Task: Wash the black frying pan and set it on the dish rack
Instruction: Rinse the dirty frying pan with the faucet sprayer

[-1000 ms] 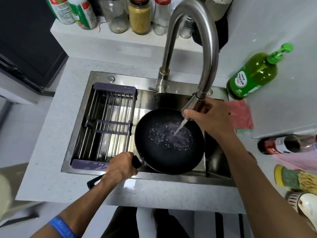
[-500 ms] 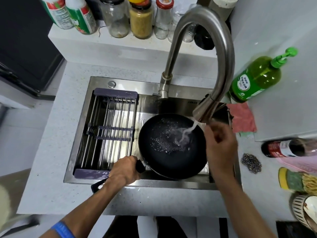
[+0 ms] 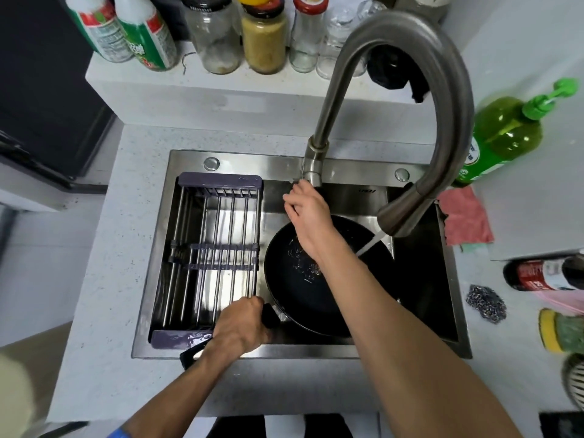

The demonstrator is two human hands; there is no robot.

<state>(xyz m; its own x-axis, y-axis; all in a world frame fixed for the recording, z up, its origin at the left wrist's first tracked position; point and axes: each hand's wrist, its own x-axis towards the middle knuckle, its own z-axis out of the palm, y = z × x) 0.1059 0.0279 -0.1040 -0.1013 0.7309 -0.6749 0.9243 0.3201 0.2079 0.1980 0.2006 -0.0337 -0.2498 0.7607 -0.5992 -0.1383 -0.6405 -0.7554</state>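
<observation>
Left hand [image 3: 241,327] clamped on the handle of the black frying pan [image 3: 316,279] in the sink [image 3: 252,161]; right hand [image 3: 308,210] at the faucet [image 3: 316,159] base, grip indeterminate.

The left hand [image 3: 241,327] is curling its fingers tightly round the black handle of the round black frying pan [image 3: 319,295], forearm angling up from the lower left. The right hand [image 3: 305,210] is reaching forward across the pan, arm extended, fingers bent at the base of the brushed-steel gooseneck tap [image 3: 313,172].
</observation>
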